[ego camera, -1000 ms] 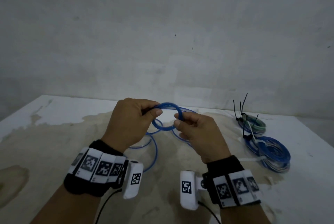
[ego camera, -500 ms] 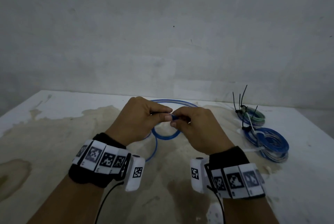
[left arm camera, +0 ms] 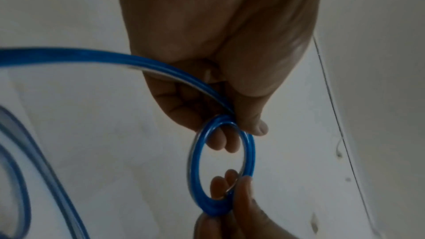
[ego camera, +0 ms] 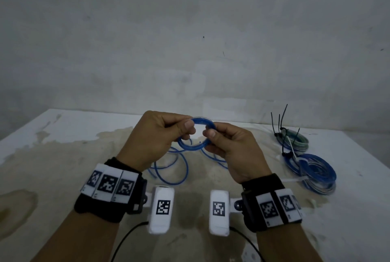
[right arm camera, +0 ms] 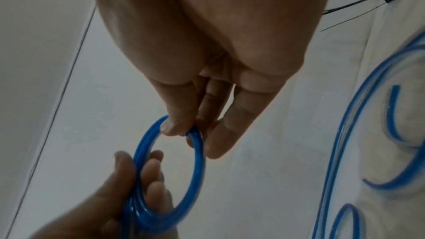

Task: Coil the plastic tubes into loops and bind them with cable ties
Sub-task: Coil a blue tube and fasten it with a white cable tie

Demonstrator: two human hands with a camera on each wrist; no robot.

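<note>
Head view: above the stained white table (ego camera: 63,156), the left hand (ego camera: 156,137) and right hand (ego camera: 232,152) each pinch opposite sides of a small loop of translucent blue plastic tube (ego camera: 191,146), knuckles up; its loose length trails onto the table. Left wrist view: thumb and fingers (left arm camera: 220,141) clamp the loop's top. Right wrist view: fingertips (right arm camera: 174,126) clamp its rim.

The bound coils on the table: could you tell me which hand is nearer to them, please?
Right. The right hand pinches the loop on the side toward the bound coils; the left hand pinches its far side.
</note>
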